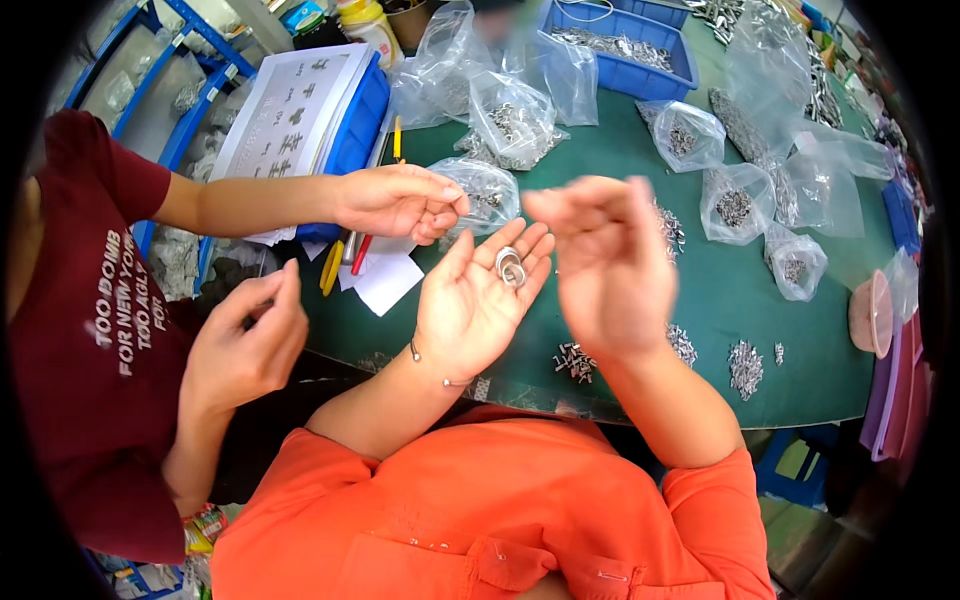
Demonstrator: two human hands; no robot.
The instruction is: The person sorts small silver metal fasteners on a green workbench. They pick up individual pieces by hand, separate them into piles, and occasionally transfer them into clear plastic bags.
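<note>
My left hand (478, 300) lies palm up over the near edge of the green table (720, 300). A few small silver metal rings (510, 266) rest on its fingers. My right hand (605, 262) is raised beside it, blurred, fingers loosely bent and nothing visible in it. A co-worker in a dark red shirt sits at my left. One of that person's hands (400, 200) touches a clear bag of metal parts (487, 190); the other hand (245, 340) hovers lower down.
Several clear plastic bags of small metal parts (735, 205) lie across the table. Loose heaps of screws (745, 365) sit near the front edge. Blue bins (625, 50) stand at the back, a printed sheet on a blue box (295, 115) at the left, a pink dish (872, 312) at the right.
</note>
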